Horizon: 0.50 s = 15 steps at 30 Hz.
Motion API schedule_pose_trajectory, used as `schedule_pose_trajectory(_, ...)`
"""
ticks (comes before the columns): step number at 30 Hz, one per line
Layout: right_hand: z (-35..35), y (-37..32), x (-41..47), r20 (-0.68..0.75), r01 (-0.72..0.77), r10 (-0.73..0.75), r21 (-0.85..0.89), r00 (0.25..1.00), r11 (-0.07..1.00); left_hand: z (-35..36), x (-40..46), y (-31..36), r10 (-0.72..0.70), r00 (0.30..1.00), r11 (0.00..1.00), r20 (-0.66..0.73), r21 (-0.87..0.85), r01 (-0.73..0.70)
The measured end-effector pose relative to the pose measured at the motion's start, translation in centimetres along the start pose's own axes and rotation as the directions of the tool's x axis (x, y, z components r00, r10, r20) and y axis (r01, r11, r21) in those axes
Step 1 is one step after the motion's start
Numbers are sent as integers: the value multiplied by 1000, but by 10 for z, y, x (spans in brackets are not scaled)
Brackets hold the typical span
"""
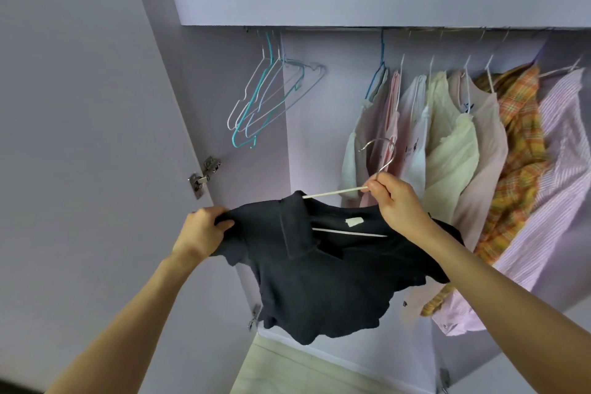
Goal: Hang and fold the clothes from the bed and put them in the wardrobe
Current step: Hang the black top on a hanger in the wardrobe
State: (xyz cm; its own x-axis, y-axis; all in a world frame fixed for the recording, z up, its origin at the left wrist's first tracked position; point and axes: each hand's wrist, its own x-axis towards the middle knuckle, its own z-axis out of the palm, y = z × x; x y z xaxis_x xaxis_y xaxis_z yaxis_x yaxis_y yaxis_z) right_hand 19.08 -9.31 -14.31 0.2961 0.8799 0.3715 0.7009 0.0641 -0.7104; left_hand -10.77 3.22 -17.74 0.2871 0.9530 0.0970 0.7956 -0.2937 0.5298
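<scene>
A black collared shirt [319, 278] hangs on a white hanger [335, 192] with a metal hook, held up in front of the open wardrobe. My right hand [391, 201] grips the hanger at the base of its hook. My left hand [204, 229] pinches the shirt's left shoulder. A white label shows inside the collar. The hanger's hook is below the wardrobe rail [335, 29] and not touching it.
Several empty wire hangers [265, 99] hang at the rail's left. Several hung garments [447, 144], pale, pink, orange plaid and striped, fill the right. A shelf [367, 0] tops the rail. The open door [96, 137] with its hinge [204, 174] stands at left.
</scene>
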Motion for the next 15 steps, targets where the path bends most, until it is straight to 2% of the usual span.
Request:
schedule_pose_trajectory(3, -6, 10, -4, 11, -47, 47, 4, 999, 999, 7, 4, 9, -60, 996, 998, -73, 28, 62)
schedule_pose_trajectory(5, -6, 10, -5, 13, -47, 46, 14, 999, 999, 10, 4, 19, -41, 997, 998, -66, -49, 38)
schedule_pose_trajectory(8, -2, 1, -5, 74, -29, 28, 5, 997, 1000, 14, -4, 45, 208, 974, 968, -86, -125, -218)
schedule_pose_trajectory(11, 5, -15, -3, 150, 14, -14, -2, 989, 1000, 25, -9, 75, 450, 893, 892, 22, 35, -450)
schedule_pose_trajectory(13, 8, -22, -1, 174, 4, -7, 17, 985, 1000, 34, -8, 90, 518, 854, 850, 50, 81, -520)
schedule_pose_trajectory(15, 6, -25, 0, 193, -33, 10, 119, 981, 992, 34, -4, 97, 527, 850, 850, -26, 28, -526)
